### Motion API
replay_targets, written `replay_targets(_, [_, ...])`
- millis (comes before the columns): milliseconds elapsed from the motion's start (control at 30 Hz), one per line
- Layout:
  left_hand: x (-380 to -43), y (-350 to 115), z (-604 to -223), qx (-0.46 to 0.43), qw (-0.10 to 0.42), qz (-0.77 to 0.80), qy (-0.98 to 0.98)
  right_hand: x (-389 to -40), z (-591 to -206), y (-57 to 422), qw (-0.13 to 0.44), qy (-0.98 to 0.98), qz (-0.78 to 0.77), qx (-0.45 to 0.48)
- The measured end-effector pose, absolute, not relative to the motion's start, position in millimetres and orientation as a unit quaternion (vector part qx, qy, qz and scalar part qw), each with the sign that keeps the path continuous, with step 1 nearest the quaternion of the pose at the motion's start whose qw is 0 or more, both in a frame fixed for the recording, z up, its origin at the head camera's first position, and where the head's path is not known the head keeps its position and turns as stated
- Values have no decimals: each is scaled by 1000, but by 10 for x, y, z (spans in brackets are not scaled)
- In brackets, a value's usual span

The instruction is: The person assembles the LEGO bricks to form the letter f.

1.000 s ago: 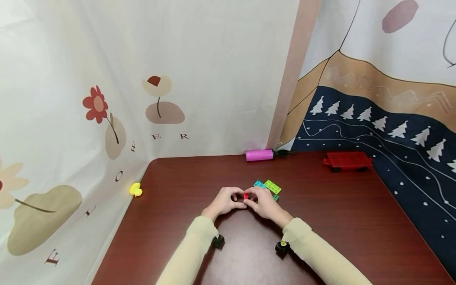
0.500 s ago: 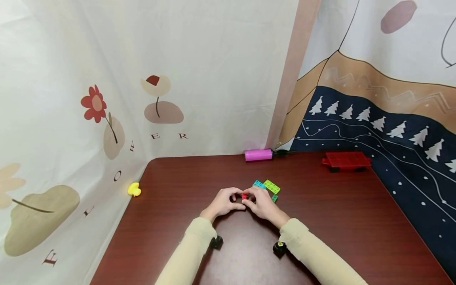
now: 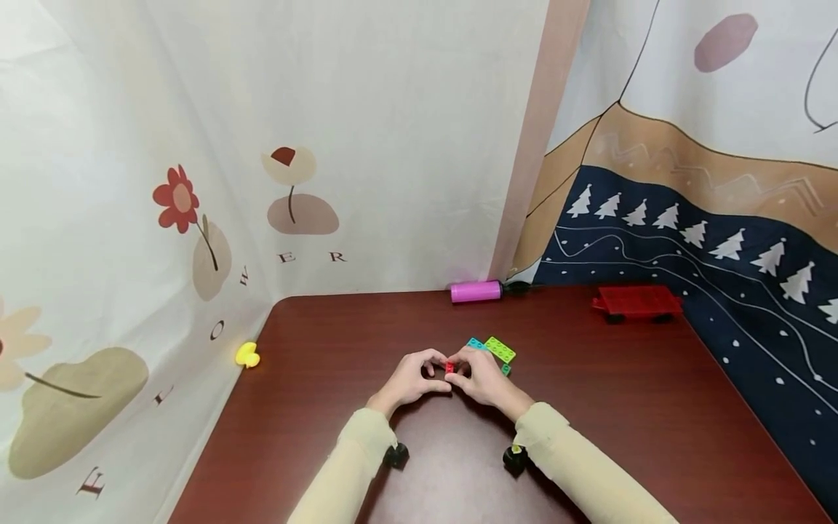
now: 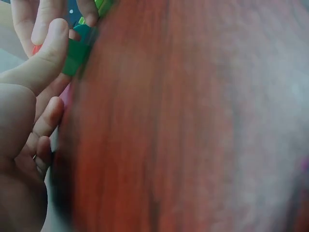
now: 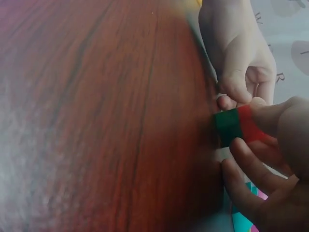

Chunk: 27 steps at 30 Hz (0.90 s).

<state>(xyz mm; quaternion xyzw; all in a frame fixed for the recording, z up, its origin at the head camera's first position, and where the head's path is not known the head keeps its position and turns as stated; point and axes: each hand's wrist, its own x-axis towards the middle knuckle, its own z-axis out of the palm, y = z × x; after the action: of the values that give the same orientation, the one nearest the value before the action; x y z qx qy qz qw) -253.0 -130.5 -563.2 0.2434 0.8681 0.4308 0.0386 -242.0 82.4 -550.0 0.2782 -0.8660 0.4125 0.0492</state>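
A small red brick (image 3: 449, 368) stands on a green brick (image 5: 228, 124), stacked at the table's middle. My right hand (image 3: 483, 375) pinches the red brick between thumb and fingers. From the other side, my left hand (image 3: 412, 376) curls its thumb and fingers about the same stack, fingertips close to the red brick. The left wrist view shows the left thumb in front of the green brick (image 4: 75, 57); its exact contact is partly hidden. Just behind the right hand lie a blue brick (image 3: 476, 343), a lime brick (image 3: 500, 350) and another green brick (image 3: 506, 370).
A purple pump-like cylinder (image 3: 475, 292) lies at the table's (image 3: 327, 451) back edge. To its right stands a red toy wagon (image 3: 638, 302). A yellow toy (image 3: 247, 355) sits at the left edge. Printed curtains (image 3: 419, 145) hang behind and beside the table.
The head view has tilted slightly, so the scene sits a little lower. Both hands stay at the stacked bricks, with only slight finger shifts.
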Motion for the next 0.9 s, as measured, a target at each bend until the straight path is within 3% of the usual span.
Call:
replay_targets(233, [-2551,-1306,-5604,244,41,482,841,-2449,-5405,843,-11,-871,420,255])
replay_targets(600, [-2612,-1284,-5636,246,51,505,826,-2455,-5283,882,-49,-880,413,230])
replay_targets(900, [-2622,-1297,-5690,249,55,492,832,-2481,-5144,1210,3,-882,420,214])
